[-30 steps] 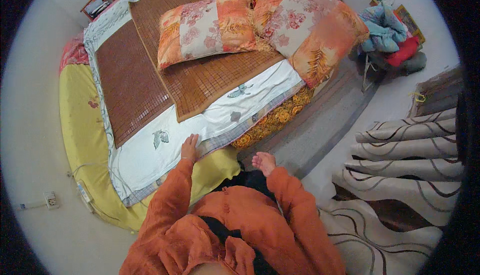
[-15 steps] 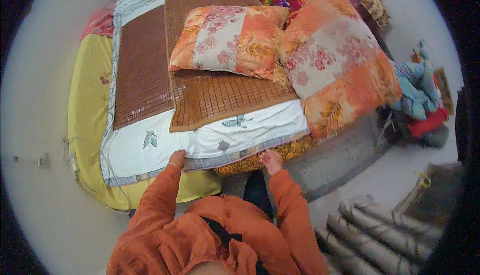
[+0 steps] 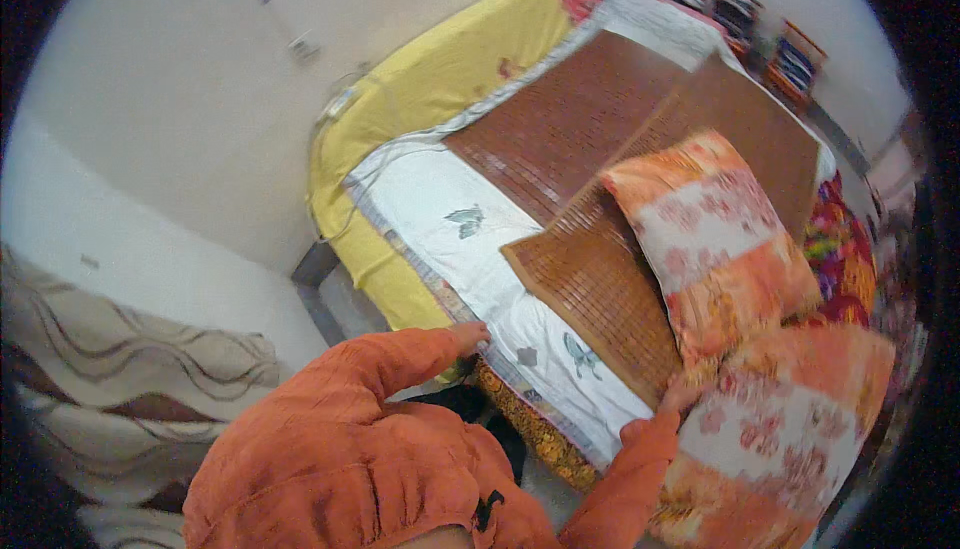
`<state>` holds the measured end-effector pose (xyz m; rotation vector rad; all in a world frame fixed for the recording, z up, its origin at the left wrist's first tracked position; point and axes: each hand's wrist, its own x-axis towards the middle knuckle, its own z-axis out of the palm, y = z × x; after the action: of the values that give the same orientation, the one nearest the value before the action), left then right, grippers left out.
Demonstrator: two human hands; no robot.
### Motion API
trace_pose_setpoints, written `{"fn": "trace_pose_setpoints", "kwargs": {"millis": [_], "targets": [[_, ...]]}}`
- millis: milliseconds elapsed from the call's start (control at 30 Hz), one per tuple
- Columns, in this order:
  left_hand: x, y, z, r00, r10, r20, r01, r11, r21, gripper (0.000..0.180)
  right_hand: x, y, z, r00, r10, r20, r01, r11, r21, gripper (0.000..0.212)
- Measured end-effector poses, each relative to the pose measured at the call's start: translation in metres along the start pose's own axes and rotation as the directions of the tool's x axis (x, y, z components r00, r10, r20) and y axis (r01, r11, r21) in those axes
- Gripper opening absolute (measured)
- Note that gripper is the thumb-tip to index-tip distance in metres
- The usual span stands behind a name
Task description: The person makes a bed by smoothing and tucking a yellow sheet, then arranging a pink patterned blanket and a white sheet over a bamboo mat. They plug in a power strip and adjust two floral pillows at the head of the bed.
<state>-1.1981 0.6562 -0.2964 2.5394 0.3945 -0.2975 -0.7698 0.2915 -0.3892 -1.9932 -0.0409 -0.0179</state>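
A white sheet (image 3: pixel 420 184) with green butterfly prints covers the bed, its patterned border along the near edge. My left hand (image 3: pixel 468 336) is closed on that border, and the cloth creases beside it. Farther right, my right hand (image 3: pixel 680 394) reaches over the sheet, its fingers stretched out, though slightly blurred. It is by the near corner of a brown bamboo mat (image 3: pixel 600 279) and the fringe of an orange and white floral pillow (image 3: pixel 715 219). A larger matching pillow (image 3: pixel 770 429) lies right beside my right forearm. Whether my right fingertips touch the mat or fringe is unclear.
A second, darker mat (image 3: pixel 570 129) lies on the bed's far left. Yellow cloth (image 3: pixel 430 59) covers the left side, with a cable and power strip (image 3: pixel 340 104) on it. A wavy-patterned curtain (image 3: pixel 130 379) hangs at lower left. Framed objects (image 3: pixel 795 59) stand beyond the bed.
The view has turned, so the bed now runs toward the upper right. My right hand has moved from the sheet's near edge to the mat corner and pillow fringe. My left hand stays at the border.
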Motion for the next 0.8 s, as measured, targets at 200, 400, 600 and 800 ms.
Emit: {"fn": "trace_pose_setpoints", "kwargs": {"millis": [200, 400, 600, 800], "targets": [[-0.041, 0.033, 0.001, 0.984, -0.023, -0.175, -0.012, 0.981, -0.195, 0.034, 0.047, -0.036, 0.008, 0.981, -0.138, 0.137, 0.159, 0.975, -0.153, 0.029], [-0.03, 0.025, -0.01, 0.957, -0.044, -0.287, -0.048, 0.951, -0.305, 0.031, 0.049, -0.158, 0.024, 0.921, -0.074, 0.383, 0.042, 0.995, 0.09, 0.022], [0.04, 0.054, -0.072, 0.921, -0.331, -0.208, 0.077, 0.676, -0.733, 0.029, -0.08, -0.336, 0.021, 0.864, -0.117, 0.49, 0.056, 0.989, 0.138, 0.023], [0.086, 0.059, -0.114, 0.891, -0.445, 0.089, 0.037, -0.123, -0.992, 0.064, -0.219, -0.37, -0.04, 0.752, 0.129, 0.646, -0.138, 0.99, -0.037, 0.019]]}}
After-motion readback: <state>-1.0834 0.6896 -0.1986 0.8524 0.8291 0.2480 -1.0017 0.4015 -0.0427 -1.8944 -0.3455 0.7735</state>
